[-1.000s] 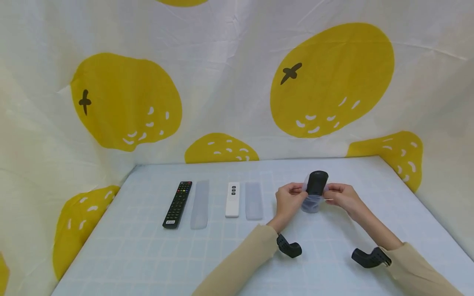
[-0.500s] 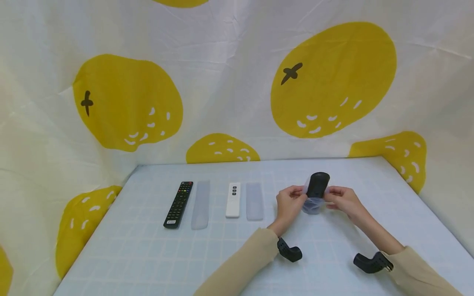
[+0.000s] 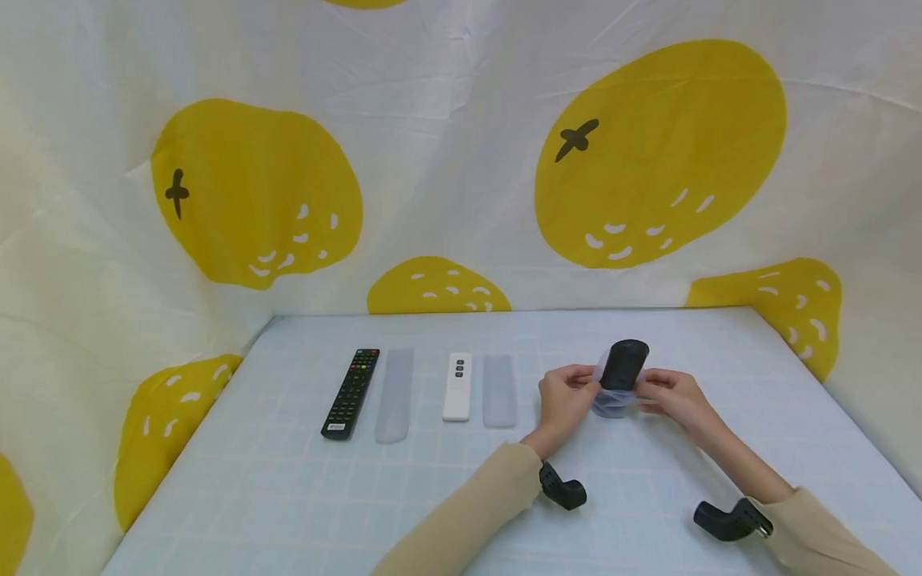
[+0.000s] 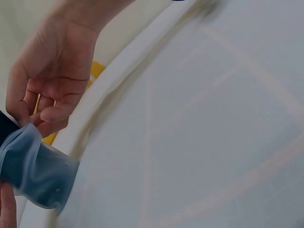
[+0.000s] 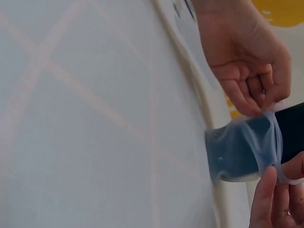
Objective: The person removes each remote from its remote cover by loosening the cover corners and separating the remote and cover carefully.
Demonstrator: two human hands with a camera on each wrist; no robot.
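A black remote (image 3: 625, 364) stands tilted in a translucent sleeve (image 3: 610, 404), which is bunched round its lower part. My left hand (image 3: 565, 404) pinches the sleeve's rim on the left side. From the right, my right hand (image 3: 677, 396) pinches the rim between thumb and fingers. The right wrist view shows the stretched, folded sleeve (image 5: 237, 152) with fingers at both edges; the remote's lower end shows through it. In the left wrist view, only a few left fingers (image 4: 7, 206) appear, at the frame edge.
To the left lie a black remote with many buttons (image 3: 350, 394), a long translucent sleeve (image 3: 394, 396), a white remote (image 3: 457, 388) and a shorter translucent sleeve (image 3: 499, 392). A lemon-patterned cloth (image 3: 446, 200) hangs behind the table (image 3: 288, 496).
Both hands have kept their hold on the sleeve. The right fingers shifted slightly along its rim. The whole scene drifts a little rightward in the head view.
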